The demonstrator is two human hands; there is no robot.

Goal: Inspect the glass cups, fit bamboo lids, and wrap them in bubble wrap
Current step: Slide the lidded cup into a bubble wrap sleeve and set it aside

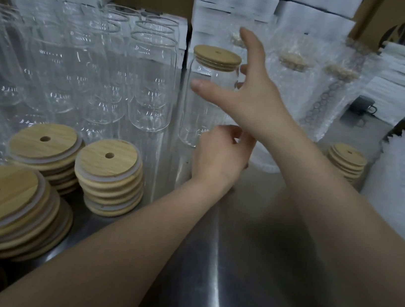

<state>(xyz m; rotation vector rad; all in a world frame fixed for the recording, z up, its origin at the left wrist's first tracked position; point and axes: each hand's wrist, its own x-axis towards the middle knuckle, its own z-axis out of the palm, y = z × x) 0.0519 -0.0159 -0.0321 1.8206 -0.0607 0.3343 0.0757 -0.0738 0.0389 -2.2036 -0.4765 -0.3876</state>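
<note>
While I am following the head view, the right hand [246, 94] is hovering spread wide, thumb and fingers well apart, just beside the lidded glass cup [204, 96]. That cup is standing upright on the steel table [249, 238], to the right of the rows of open glass cups [151, 81] and to the left of the bubble-wrapped cups [291, 87]. I am reading this as the reach to take the cup for wrapping. To do it well, I am thinking the grip should close round the glass body below the bamboo lid [217, 54], never on the lid alone, since it may be only pushed in. The lift should be going straight up, clear of the neighbouring glassware. The left hand [219, 153] is sitting at the cup's foot with fingers curled, and I cannot tell whether they are pinching the glass, an edge of wrap, or nothing. It is also hiding the cup's lower right side. The clear walls are making the cup's outline hard to trace, so I am not judging whether the lid is seated evenly. Stacks of bamboo lids [108, 176] are waiting near left.
</note>
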